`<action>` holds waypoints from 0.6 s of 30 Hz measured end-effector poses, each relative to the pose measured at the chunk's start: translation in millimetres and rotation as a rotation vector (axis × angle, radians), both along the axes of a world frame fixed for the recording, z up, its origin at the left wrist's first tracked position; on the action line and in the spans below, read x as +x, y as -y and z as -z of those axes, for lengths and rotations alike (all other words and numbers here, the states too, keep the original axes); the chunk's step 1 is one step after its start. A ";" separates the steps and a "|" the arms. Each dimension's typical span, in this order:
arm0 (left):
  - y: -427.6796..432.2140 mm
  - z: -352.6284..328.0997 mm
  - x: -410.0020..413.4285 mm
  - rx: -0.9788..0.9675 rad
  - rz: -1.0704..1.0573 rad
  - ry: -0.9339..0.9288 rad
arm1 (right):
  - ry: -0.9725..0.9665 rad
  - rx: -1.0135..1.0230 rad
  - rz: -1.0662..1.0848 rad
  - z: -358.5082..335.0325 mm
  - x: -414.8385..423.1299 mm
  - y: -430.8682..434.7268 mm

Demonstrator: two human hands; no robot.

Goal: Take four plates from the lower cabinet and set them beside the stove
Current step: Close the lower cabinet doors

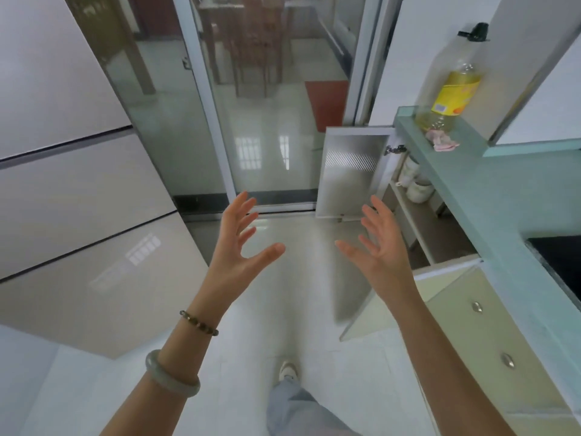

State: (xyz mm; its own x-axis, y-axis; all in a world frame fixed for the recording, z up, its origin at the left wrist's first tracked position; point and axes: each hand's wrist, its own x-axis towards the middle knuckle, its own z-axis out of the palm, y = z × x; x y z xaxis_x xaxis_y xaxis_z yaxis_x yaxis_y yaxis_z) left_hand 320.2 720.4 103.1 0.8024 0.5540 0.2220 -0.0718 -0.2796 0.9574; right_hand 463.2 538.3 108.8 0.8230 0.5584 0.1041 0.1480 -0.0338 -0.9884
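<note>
My left hand [240,243] and my right hand [377,247] are raised in front of me, palms facing each other, fingers spread and empty. To the right, the lower cabinet [418,228] stands with both doors open: the far door [349,171] and the near door [355,297] swing out over the floor. White crockery [415,180] sits on the cabinet's upper shelf, partly hidden under the counter edge. The black stove [559,256] shows at the right edge, set into the pale green counter [490,196].
A bottle of yellow oil [452,92] and a pink cloth [443,141] stand on the counter's far end. A large fridge [72,196] fills the left side. Glass sliding doors [261,121] lie ahead. Drawers with metal knobs [478,306] sit below the stove. My shoe [287,369] is on the tiled floor.
</note>
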 end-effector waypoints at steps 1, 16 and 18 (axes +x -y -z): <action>-13.5 -1.7 10.7 0.000 -0.005 -0.007 | 0.002 0.005 0.001 0.0 11.7 -13.0; -179.7 -3.6 146.7 -0.033 0.053 -0.040 | -0.059 0.028 0.090 10.5 131.5 -176.3; -203.3 -3.5 171.1 -0.034 0.094 -0.041 | -0.055 0.029 0.131 13.6 146.0 -194.2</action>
